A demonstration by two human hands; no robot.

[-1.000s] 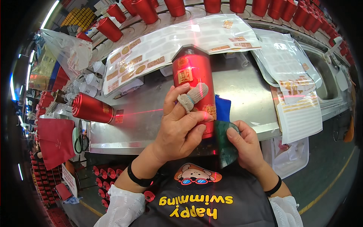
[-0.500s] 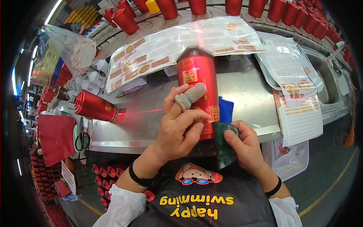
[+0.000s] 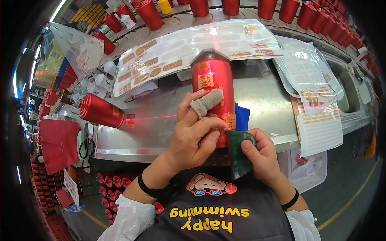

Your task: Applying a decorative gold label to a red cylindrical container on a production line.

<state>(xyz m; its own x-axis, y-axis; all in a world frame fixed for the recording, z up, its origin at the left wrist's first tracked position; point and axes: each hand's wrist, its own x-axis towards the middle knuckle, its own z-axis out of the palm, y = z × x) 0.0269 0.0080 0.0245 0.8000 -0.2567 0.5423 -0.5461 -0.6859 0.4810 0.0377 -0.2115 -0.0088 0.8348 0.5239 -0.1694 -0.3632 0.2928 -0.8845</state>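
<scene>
A red bottle [image 3: 212,71] with a dark angular end and gold designs lies on the steel worktop in front of me. My left hand [image 3: 189,140] is closed over its near part, the fingertips against the surface beside a gold decal [image 3: 229,119]. One of those fingers wears a beige knitted finger sleeve [image 3: 208,103]. In my right hand [image 3: 262,157] is a dark green, curved scraper [image 3: 238,158], pinched between thumb and fingers. Its upper edge is up against the near right side of the bottle. A blue cloth [image 3: 242,115] shows partly behind the bottle.
Sheets of gold decals [image 3: 177,46] cover the far side of the steel worktop [image 3: 265,112]. More sheets [image 3: 307,68] lie right, before a sink [image 3: 346,84]. Another red bottle [image 3: 100,110] lies left, near scissors [image 3: 86,148]. Red containers [image 3: 199,7] line a curved conveyor behind.
The bottle and my left hand have shifted slightly to the right. The scraper is tilted a little differently. Along the conveyor, the red containers have moved left.
</scene>
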